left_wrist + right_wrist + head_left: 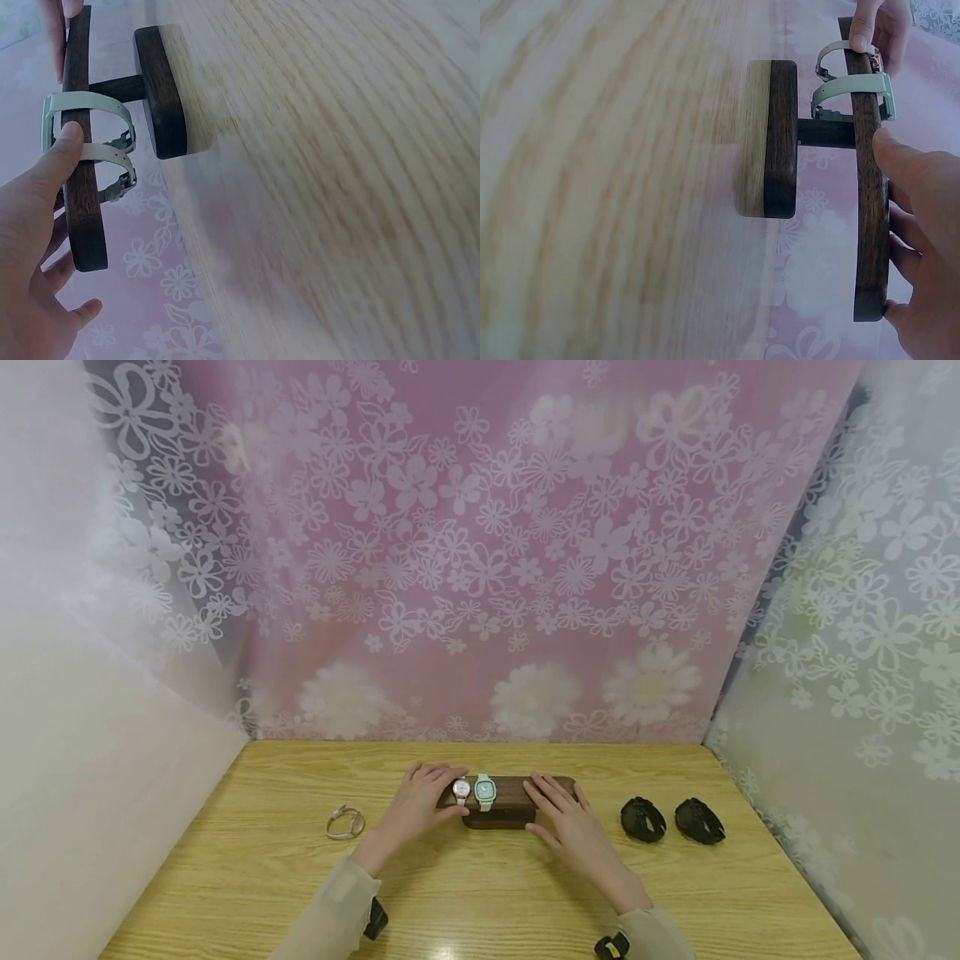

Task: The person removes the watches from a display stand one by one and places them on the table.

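A dark wooden watch stand [510, 792], a long bar on a short post and base, stands on the table. Two watches hang round the bar's left half: a small white-strapped watch [461, 789] and a mint-green watch [485, 790]. My left hand [416, 802] holds the bar's left end, with its thumb on the front edge by the white strap [105, 154] and its fingers behind. At the other end my right hand [573, 827] grips the bar, thumb against the front edge [871, 165] and fingers over the top and back.
To the left, a third watch [345, 822] lies on the wooden table [465, 893]. Two black coiled objects [642, 820], perhaps watches, rest to the right. A pink flowered curtain [480, 568] hangs behind the table, with pale sheets at both sides.
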Demonstrator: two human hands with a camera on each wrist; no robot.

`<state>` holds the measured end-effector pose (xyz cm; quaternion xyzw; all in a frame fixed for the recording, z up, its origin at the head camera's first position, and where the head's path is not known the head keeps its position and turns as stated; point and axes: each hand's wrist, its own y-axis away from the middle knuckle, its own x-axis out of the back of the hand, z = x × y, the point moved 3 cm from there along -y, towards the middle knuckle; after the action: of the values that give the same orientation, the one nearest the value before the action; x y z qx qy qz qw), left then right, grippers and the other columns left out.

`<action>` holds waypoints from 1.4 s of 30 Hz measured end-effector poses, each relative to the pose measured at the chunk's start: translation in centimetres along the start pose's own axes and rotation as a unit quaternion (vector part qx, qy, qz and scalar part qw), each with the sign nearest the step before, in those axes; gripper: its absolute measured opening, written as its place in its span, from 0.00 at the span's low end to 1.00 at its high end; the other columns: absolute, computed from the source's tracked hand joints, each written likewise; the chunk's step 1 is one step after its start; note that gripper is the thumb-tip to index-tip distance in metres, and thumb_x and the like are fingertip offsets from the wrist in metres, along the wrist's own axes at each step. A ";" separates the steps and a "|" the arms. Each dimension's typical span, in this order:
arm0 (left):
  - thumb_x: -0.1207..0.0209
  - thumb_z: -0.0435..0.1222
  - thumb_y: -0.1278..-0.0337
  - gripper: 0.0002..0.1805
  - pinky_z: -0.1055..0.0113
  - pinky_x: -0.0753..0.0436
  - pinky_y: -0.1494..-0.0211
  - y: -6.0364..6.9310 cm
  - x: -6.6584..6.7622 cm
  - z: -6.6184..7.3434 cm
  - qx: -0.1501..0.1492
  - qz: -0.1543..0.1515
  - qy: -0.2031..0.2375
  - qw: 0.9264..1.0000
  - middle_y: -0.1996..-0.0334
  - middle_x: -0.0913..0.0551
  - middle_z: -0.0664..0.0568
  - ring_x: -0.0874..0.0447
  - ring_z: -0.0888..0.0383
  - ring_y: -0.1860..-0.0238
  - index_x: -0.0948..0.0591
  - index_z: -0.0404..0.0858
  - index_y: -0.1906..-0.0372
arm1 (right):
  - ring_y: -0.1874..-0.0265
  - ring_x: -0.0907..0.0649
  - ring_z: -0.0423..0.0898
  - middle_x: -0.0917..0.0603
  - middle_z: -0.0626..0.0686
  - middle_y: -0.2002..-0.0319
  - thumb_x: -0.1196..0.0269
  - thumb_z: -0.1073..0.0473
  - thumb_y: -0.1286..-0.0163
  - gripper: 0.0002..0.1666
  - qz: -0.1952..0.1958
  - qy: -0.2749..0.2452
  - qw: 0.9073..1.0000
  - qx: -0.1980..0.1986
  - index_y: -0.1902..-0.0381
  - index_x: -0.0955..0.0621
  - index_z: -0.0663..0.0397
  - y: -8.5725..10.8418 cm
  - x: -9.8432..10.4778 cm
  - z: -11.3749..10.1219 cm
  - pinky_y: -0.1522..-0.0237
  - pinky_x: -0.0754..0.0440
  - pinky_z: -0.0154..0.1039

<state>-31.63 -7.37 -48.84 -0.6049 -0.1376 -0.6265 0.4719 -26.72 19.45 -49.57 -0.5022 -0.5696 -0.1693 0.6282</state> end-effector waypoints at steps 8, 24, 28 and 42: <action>0.29 0.51 0.44 0.37 0.37 0.37 0.25 0.7 0.6 -0.6 0.011 0.003 0.014 1.000 0.38 0.18 0.48 0.25 0.45 0.34 0.24 0.46 0.30 | 0.27 0.32 0.59 0.34 0.55 0.24 0.31 0.49 0.32 0.41 0.007 -0.002 1.000 0.004 0.25 0.30 0.53 0.0 -0.2 0.1 0.28 0.42 0.71; 0.29 0.49 0.43 0.36 0.38 0.34 0.27 1.8 1.6 -2.1 0.015 0.004 0.000 1.000 0.39 0.19 0.44 0.23 0.42 0.37 0.24 0.41 0.31 | 0.25 0.35 0.55 0.36 0.52 0.23 0.32 0.48 0.31 0.41 -0.002 -0.003 1.000 -0.002 0.24 0.32 0.50 0.0 -0.3 0.2 0.26 0.44 0.69; 0.30 0.50 0.42 0.36 0.40 0.34 0.26 2.2 1.9 -2.5 0.017 0.003 0.001 1.000 0.39 0.18 0.44 0.21 0.42 0.38 0.24 0.41 0.31 | 0.26 0.33 0.57 0.36 0.52 0.23 0.31 0.49 0.31 0.41 0.001 -0.005 1.000 0.002 0.24 0.31 0.50 0.1 -0.3 0.3 0.27 0.44 0.70; 0.25 0.46 0.49 0.33 0.42 0.26 0.32 3.7 4.2 -4.0 0.024 0.074 -0.013 0.997 0.46 0.13 0.46 0.14 0.44 0.48 0.19 0.40 0.38 | 0.25 0.33 0.56 0.35 0.54 0.23 0.33 0.46 0.30 0.41 0.005 0.003 1.000 0.005 0.24 0.32 0.50 0.1 -0.5 0.4 0.26 0.44 0.69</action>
<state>-30.61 -14.09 -47.50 -0.6102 -0.1137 -0.5783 0.5294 -26.95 19.63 -50.10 -0.5012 -0.5658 -0.1650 0.6336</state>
